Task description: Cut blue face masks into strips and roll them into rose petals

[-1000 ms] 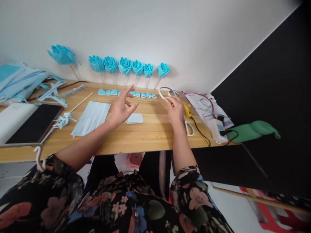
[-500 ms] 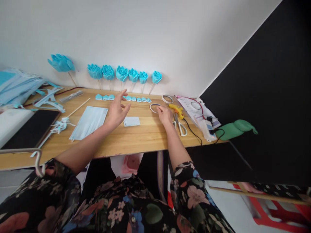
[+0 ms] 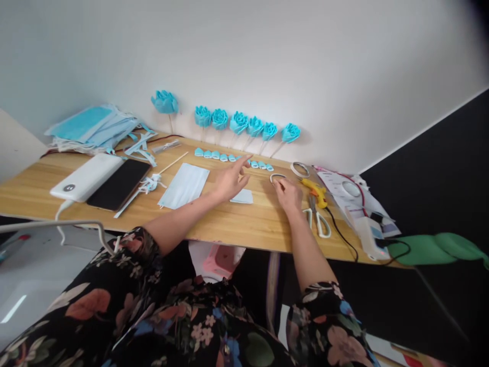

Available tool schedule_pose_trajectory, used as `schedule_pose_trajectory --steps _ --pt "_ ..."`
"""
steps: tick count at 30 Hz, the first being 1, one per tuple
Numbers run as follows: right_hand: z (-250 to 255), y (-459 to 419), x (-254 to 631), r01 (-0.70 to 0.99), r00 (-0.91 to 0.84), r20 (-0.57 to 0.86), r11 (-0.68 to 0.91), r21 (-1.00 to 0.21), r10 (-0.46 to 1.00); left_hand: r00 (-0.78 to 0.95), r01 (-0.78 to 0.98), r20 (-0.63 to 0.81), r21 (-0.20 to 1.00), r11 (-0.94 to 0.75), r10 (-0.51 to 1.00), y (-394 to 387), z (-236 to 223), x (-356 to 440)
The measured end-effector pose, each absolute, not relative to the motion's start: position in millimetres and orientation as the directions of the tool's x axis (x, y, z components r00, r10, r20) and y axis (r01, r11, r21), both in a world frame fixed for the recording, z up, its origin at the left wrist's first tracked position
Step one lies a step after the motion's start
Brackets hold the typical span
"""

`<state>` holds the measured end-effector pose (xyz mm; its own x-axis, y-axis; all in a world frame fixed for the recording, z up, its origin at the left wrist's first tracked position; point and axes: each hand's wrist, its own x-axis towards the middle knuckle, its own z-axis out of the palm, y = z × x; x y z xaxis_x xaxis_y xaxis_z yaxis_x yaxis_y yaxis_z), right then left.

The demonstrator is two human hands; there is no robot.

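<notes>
- Folded sheet (image 3: pixel 243 197): on table (image 3: pixel 263 224), partly behind L hand; prob. v. light, soft, slides easily; take by edge.
- R hand (image 3: pixel 288 197): fingertips look tog., pinched on near rim of tape roll.
- L hand (image 3: pixel 228 182): fingers apart, nothing held.
- Tape roll (image 3: pixel 272 178): R of folded sheet, can't tell if lifted; prob. light, stiff core, tacky outside; hold by side edges.
- Petals (image 3: pixel 231 158): row behind; prob. soft, crushable; pinch lightly.
</notes>
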<state>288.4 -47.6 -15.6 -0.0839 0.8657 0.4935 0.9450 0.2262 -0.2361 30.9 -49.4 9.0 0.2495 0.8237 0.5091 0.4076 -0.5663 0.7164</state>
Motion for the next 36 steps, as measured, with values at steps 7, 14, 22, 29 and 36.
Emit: schedule_pose_trajectory --steps 7,14,22,29,36 --pt "2 -67 243 0.816 -0.496 0.407 0.572 -0.084 0.767 0.308 0.492 0.514 0.634 -0.597 0.800 -26 45 -7" --pt "0 -98 210 0.754 -0.613 0.297 0.654 -0.057 0.732 0.436 0.552 0.354 0.620 -0.557 0.827 -34 39 -34" --pt "-6 -97 213 0.788 -0.302 0.395 0.460 -0.408 0.868 0.472 0.194 0.081 0.962 -0.193 0.878 -60 21 -43" --pt "7 -100 205 0.710 -0.209 0.521 0.495 -0.500 0.827 0.556 -0.074 -0.225 0.946 0.317 0.801 -73 23 -5" --pt "14 -94 220 0.557 0.007 0.454 0.373 -0.742 0.891 0.362 -0.134 -0.134 0.972 0.193 0.923 -62 19 10"
